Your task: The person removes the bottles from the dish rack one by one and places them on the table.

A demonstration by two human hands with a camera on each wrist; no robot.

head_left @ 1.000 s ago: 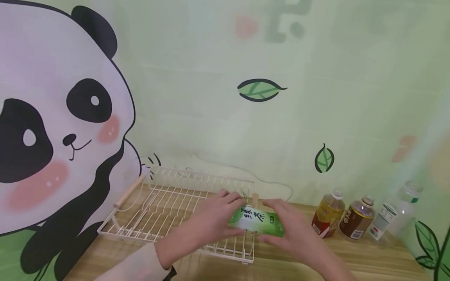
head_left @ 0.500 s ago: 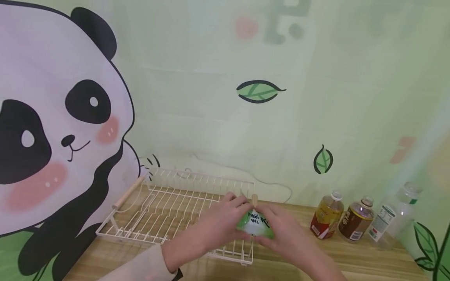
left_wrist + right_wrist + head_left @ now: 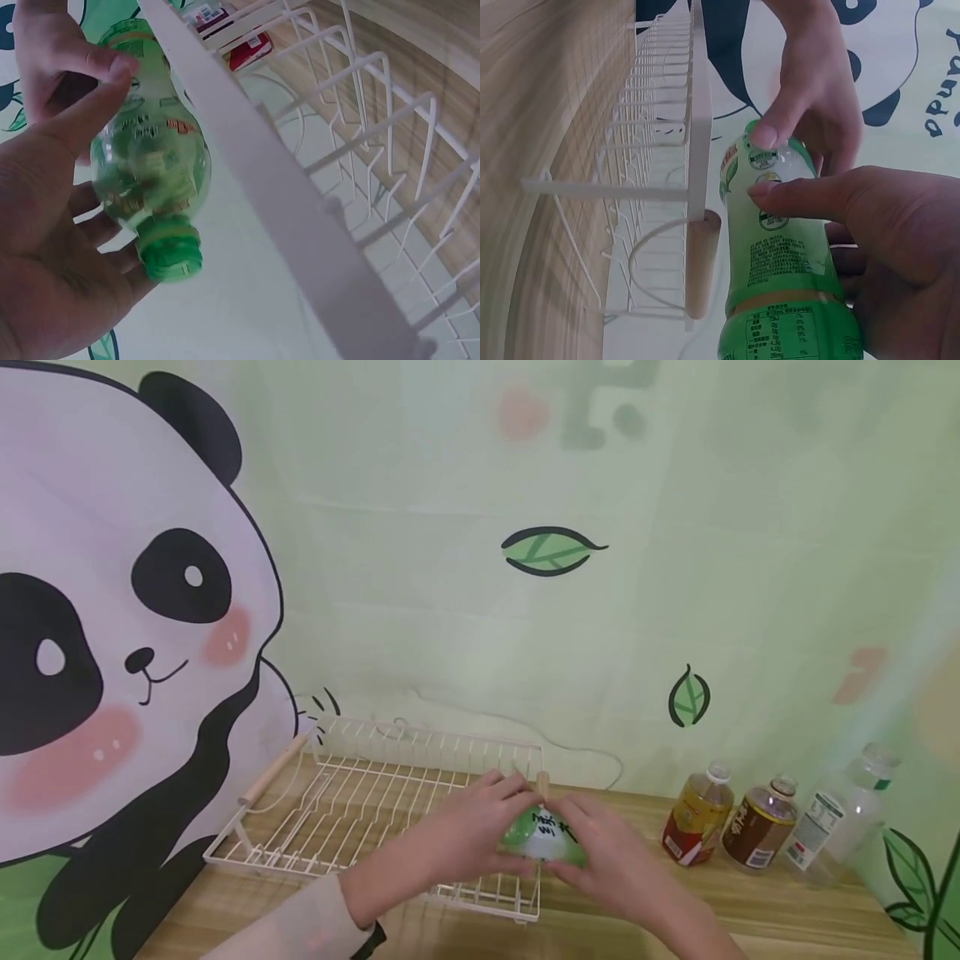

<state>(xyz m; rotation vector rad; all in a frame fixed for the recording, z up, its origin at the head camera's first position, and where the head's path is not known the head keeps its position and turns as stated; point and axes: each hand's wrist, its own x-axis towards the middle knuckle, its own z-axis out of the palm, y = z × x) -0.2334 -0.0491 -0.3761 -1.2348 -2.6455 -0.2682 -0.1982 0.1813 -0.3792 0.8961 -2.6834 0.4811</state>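
Both hands grip a green tea bottle (image 3: 546,833), held sideways over the right end of a white wire dish rack (image 3: 255,870). My left hand (image 3: 476,822) holds the capped end, and my right hand (image 3: 607,852) holds the body nearer its base. Their fingertips nearly meet on the label in the head view. In the left wrist view the bottle's green cap (image 3: 171,251) shows beside the left fingers. In the right wrist view my right thumb (image 3: 795,196) lies across the label, close to the left thumb (image 3: 769,135).
To the right on the wooden table (image 3: 630,902) stand a bottle with a red and yellow label (image 3: 697,822), a brown-labelled bottle (image 3: 760,831) and a clear bottle (image 3: 836,827). The rack has wooden handles (image 3: 273,772). A panda-printed cloth (image 3: 420,568) hangs behind.
My right hand has moved left along the bottle, closer to my left hand, which has shifted slightly right. Less of the label shows between them. Over the last half second little has moved.
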